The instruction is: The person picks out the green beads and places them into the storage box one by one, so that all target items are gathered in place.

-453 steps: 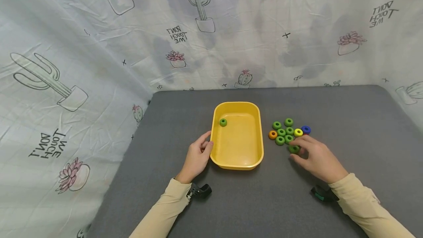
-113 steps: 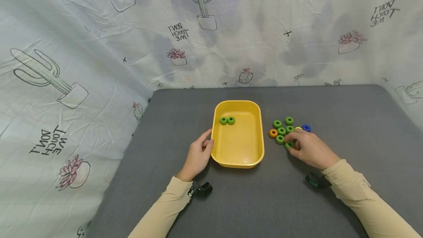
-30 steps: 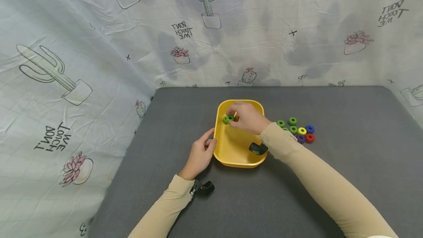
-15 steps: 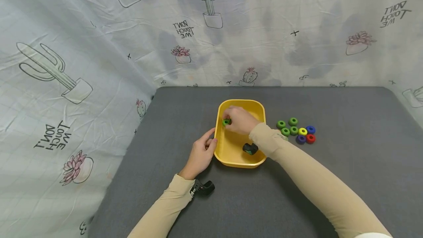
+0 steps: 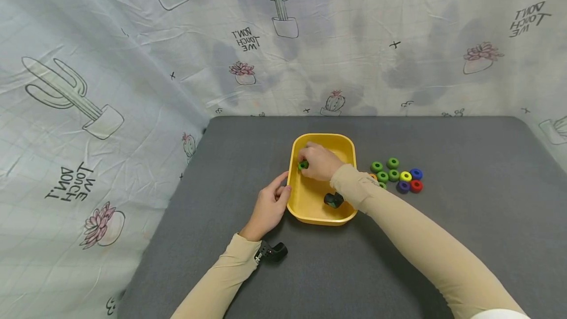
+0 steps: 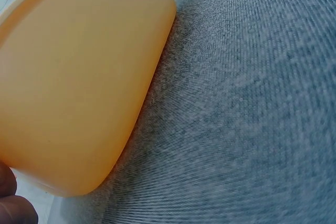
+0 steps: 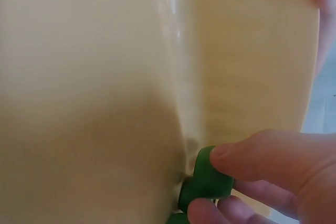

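A yellow tray [image 5: 323, 201] lies on the grey table. My left hand [image 5: 267, 208] holds the tray's left side; in the left wrist view its fingertips [image 6: 16, 208] show beside the tray's outer wall. Inside the tray, near the left wall, my right hand [image 5: 323, 160] pinches a green ring-shaped bead [image 7: 211, 177] between thumb and fingers. Parts of other green beads [image 7: 177, 219] show beneath it in the right wrist view. From the head view, the right hand hides most of them.
Right of the tray sits a loose group of beads: several green [image 5: 393, 175], a yellow [image 5: 405, 176], a blue [image 5: 415, 174], a purple [image 5: 403, 186], a red [image 5: 416, 185] and a partly hidden orange one [image 5: 373, 177]. Printed cloth [image 5: 354, 53] hangs behind the table.
Fifteen seconds ago one green bead lay in the tray, later two. The right hand has carried another green bead from the group into the tray, then shifted slightly left. The left hand stays put.
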{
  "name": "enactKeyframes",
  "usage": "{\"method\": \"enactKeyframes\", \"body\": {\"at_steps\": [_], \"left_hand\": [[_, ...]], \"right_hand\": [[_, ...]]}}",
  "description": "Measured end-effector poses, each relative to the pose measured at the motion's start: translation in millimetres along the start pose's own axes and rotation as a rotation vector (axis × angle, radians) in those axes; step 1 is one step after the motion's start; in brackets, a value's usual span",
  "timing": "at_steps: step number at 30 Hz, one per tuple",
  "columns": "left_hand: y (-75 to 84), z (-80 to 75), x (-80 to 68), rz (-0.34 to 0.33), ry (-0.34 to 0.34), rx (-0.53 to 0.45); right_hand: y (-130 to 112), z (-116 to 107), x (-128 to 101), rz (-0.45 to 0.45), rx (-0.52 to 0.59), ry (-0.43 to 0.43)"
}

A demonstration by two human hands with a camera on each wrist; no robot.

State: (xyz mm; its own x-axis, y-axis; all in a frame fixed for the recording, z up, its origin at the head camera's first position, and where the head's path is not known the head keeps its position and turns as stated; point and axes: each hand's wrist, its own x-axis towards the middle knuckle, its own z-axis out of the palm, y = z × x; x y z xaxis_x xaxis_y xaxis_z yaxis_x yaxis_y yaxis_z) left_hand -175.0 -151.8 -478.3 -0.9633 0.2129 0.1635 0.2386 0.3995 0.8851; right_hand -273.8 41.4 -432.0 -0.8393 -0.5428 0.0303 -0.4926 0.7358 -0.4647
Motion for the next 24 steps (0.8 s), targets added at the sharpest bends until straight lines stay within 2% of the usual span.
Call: {"method": "enactKeyframes", "body": {"at_steps": [13, 24], "left_hand": [[0.6, 0.4, 0.6, -0.009, -0.001, 0.001], [1.3, 0.6, 0.1, -0.017, 0.001, 0.0]], "right_hand": [[0.5, 3.4, 1.0, 0.01, -0.033, -0.02], [0.8, 2.3, 0.2, 0.02, -0.007, -0.012]]}}
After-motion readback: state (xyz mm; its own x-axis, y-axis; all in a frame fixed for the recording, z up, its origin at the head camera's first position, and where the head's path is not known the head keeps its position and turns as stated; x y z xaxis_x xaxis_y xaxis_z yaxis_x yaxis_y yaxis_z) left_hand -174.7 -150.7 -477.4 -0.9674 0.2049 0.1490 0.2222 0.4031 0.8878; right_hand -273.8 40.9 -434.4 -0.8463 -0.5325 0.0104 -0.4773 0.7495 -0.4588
